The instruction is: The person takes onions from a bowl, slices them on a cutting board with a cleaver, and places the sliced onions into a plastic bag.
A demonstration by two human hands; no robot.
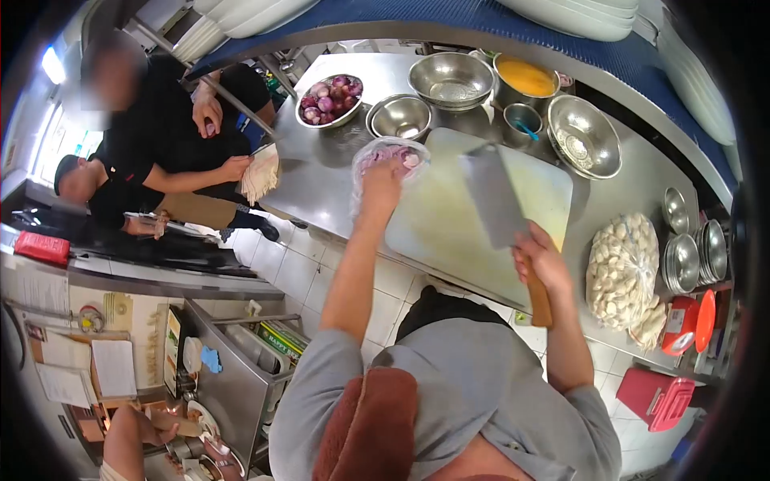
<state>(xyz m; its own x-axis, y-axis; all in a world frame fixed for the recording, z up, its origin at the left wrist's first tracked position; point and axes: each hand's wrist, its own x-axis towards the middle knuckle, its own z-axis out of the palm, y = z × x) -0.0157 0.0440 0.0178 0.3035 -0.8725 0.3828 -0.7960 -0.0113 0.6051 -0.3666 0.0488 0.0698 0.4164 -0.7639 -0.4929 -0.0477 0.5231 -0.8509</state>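
My right hand [543,260] is closed round the wooden handle of a wide cleaver [495,196]. Its blade is above the pale, stained cutting board [437,236], pointing away from me; whether it touches the board I cannot tell. My left hand [380,186] reaches into a clear plastic bag [358,200] at the board's left edge. Purple-white cut onions [393,152] lie in the bag, round my fingertips. Those fingers are mostly hidden, so their grip cannot be made out.
Behind are a bowl of red onions [330,101], steel bowls [451,80] and a pot of orange liquid [525,76]. A bag of peeled garlic [622,272] stands right. A shelf [417,30] overhangs the counter. Co-workers [152,152] are at the left.
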